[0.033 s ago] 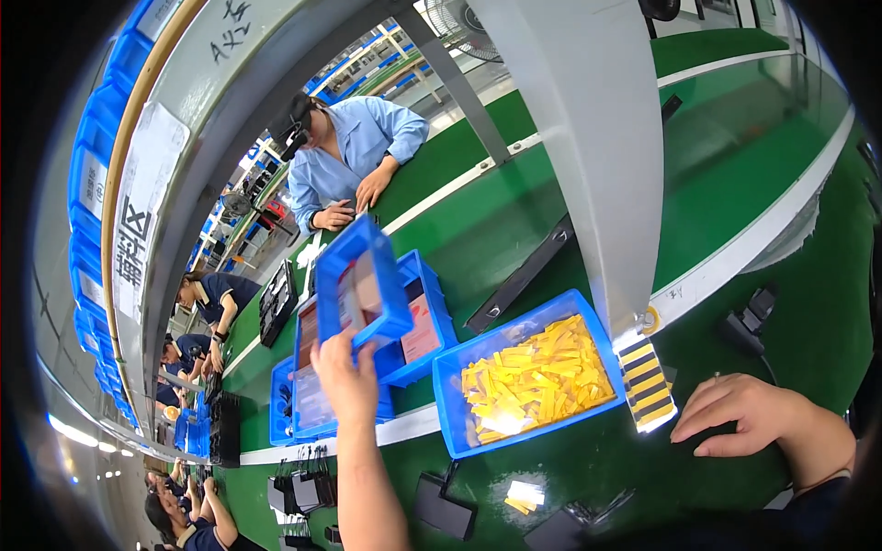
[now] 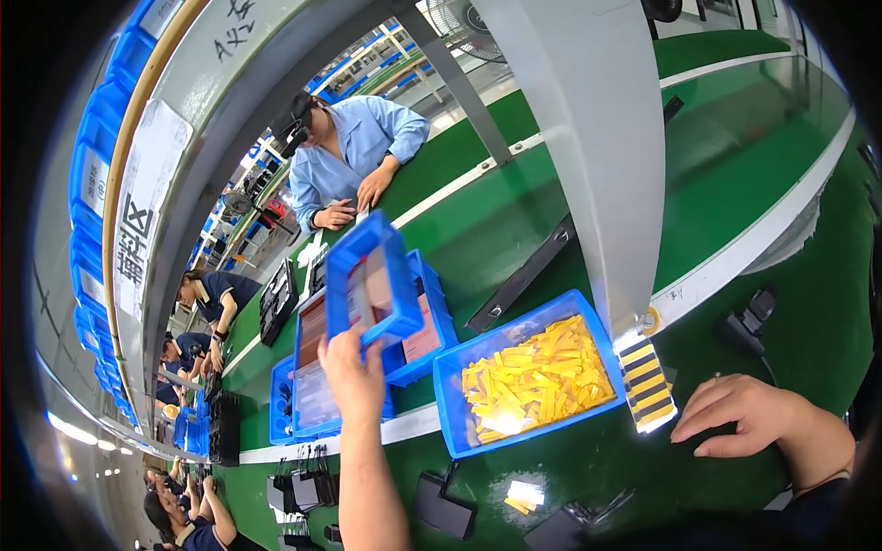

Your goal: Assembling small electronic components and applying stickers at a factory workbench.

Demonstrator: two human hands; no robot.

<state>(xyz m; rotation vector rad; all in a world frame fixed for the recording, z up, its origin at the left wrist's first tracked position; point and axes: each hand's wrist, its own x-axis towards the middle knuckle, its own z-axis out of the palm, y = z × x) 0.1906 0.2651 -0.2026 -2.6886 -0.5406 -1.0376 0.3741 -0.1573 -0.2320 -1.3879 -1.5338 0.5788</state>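
My left hand [image 2: 354, 372] grips the near rim of a small blue plastic bin [image 2: 401, 285], thumb and fingers closed on it. The bin is tilted and lifted over other blue bins, with flat reddish and pale pieces inside. Beneath it are a blue bin of pink pieces [image 2: 423, 342] and one of clear, flat packets [image 2: 315, 404]. My right hand [image 2: 735, 413] lies at the right on the green work surface, fingers loosely bent and apart, holding nothing. Nearest it is a yellow-and-black striped block [image 2: 647, 386] at the foot of a grey post.
A large blue bin [image 2: 447, 418] full of yellow strips stands between my hands. The grey post [image 2: 606, 165] rises behind it. A long black bar [image 2: 524, 275] lies across the green belt. Black adapters [image 2: 443, 507] lie in front. A co-worker in light blue [image 2: 358, 147] sits opposite.
My left hand and the tilted blue bin have shifted slightly to the right. My right hand has stayed where it was.
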